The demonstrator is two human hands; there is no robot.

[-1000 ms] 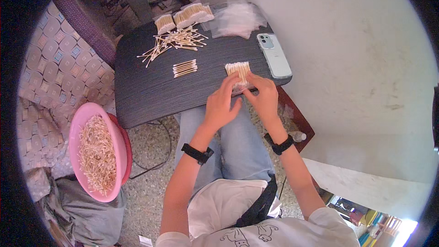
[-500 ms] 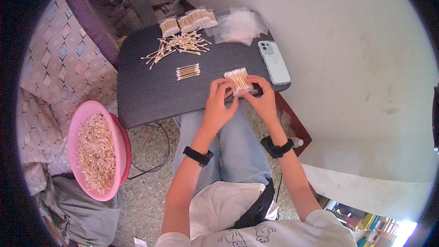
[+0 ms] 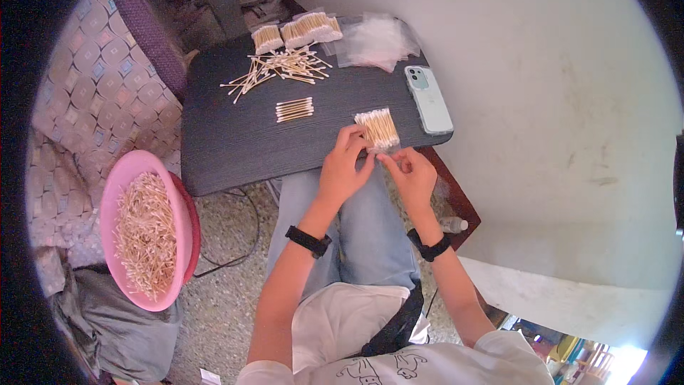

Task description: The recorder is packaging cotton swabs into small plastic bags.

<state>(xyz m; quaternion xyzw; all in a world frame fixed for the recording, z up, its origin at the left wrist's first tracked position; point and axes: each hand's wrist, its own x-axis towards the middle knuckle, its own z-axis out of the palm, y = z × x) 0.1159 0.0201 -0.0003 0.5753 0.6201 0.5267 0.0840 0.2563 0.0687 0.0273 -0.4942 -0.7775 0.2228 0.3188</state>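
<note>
A clear plastic bag of cotton swabs [image 3: 378, 129] lies at the front right of the dark table, its swabs side by side. My left hand [image 3: 347, 160] is closed on the bag's near left corner. At the near right corner, my right hand [image 3: 409, 175] pinches the edge of the plastic between thumb and finger. To the left of the bag lies a small neat row of cotton swabs [image 3: 294, 109]. Behind it is a loose heap of swabs [image 3: 285, 66], with several filled bags [image 3: 311, 31] at the far edge.
A stack of clear plastic bags [image 3: 375, 41] lies at the table's far right, near a white phone [image 3: 429, 100]. On the left a pink basin [image 3: 110, 235] holds many loose swabs. The wall [image 3: 541, 114] rises close on the right; a plastic bottle [image 3: 453, 224] is below the table.
My right hand has slid from the bag's right side down to its near corner. The bag now lies flatter, with more of its swabs showing.
</note>
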